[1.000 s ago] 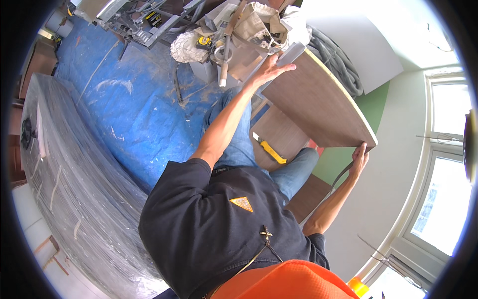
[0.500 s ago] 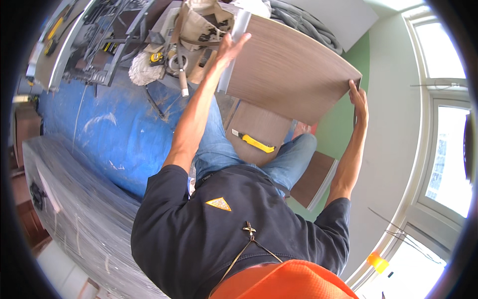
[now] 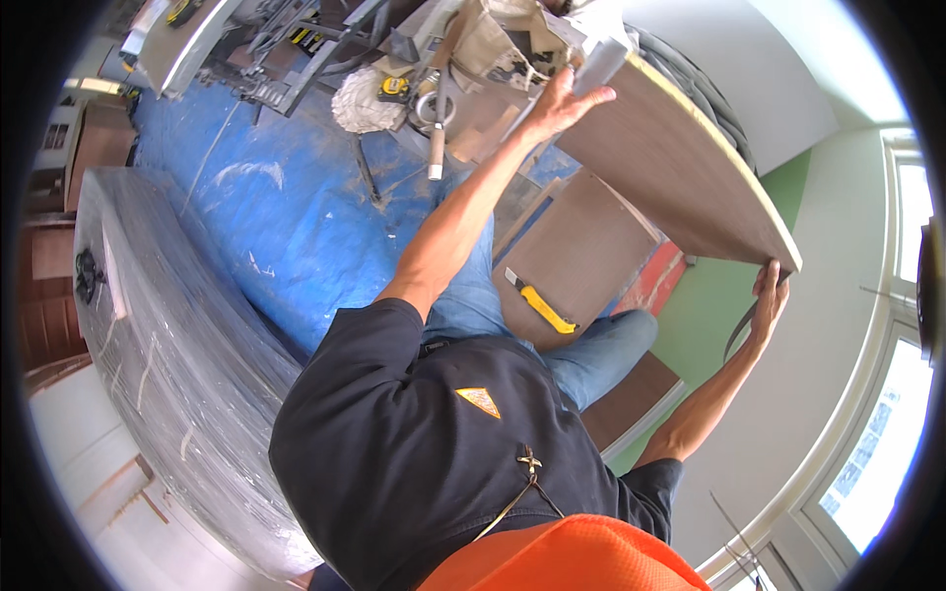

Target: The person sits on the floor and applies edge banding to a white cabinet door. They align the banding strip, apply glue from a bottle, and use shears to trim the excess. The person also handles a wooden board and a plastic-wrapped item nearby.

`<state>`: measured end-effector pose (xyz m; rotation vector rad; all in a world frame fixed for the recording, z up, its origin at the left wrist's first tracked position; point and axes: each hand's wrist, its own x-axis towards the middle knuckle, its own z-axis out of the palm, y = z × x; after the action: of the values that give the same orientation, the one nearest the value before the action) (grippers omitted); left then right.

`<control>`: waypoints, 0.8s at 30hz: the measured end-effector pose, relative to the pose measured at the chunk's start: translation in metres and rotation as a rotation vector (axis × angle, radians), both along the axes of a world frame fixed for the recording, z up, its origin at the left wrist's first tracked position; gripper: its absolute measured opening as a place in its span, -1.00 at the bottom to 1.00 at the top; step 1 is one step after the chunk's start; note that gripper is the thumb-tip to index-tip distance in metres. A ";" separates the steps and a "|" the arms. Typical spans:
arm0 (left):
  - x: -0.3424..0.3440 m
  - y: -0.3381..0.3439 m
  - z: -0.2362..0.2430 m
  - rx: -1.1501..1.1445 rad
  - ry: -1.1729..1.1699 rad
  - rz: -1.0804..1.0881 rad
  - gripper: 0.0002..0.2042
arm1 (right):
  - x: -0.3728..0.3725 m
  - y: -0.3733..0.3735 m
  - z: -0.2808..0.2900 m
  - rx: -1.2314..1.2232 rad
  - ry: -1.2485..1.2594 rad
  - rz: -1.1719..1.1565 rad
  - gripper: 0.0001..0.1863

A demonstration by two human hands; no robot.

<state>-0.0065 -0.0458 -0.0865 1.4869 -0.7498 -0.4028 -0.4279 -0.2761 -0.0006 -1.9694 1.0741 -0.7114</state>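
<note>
I hold a wood-grain board (image 3: 680, 167) raised in front of me. My left hand (image 3: 567, 103) grips its far left end, where a light grey strip (image 3: 601, 64) runs along the edge. My right hand (image 3: 772, 291) grips the near right corner, with a dark narrow band (image 3: 737, 335) hanging beside it; where the band joins the board is hidden. Below, a yellow utility knife (image 3: 542, 300) lies on a flat brown panel (image 3: 596, 236) between my bent legs.
A blue tarp (image 3: 246, 217) covers the floor to the left, beside a plastic-wrapped piece (image 3: 187, 404). Ahead lie a tape measure (image 3: 392, 87), a white cloth (image 3: 360, 103), a canvas bag (image 3: 503, 30) and metal tools (image 3: 325, 44). A window (image 3: 872, 433) is at the right.
Since half a second ago the board has tilted, showing more of its pale upper edge. Both hands and the board appear further right in the picture; the whole view has shifted too.
</note>
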 end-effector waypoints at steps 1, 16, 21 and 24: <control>0.001 0.001 0.001 -0.093 -0.133 0.029 -0.20 | -0.002 0.003 -0.003 -0.001 -0.008 -0.001 -0.57; -0.040 0.093 -0.080 -0.161 -0.273 -0.138 -0.41 | -0.077 0.107 -0.059 0.065 -0.133 0.017 -0.43; -0.061 0.144 -0.082 -0.059 -0.439 -0.140 -0.70 | -0.118 0.139 -0.083 0.167 -0.157 0.157 -0.26; -0.055 0.172 -0.071 0.005 -0.677 -0.298 -0.74 | -0.138 0.150 -0.094 0.322 -0.150 0.167 -0.42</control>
<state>-0.0618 0.1265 -0.1580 1.5265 -1.5170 -0.1095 -0.5660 -0.1256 -0.0942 -1.6787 0.8631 -0.5485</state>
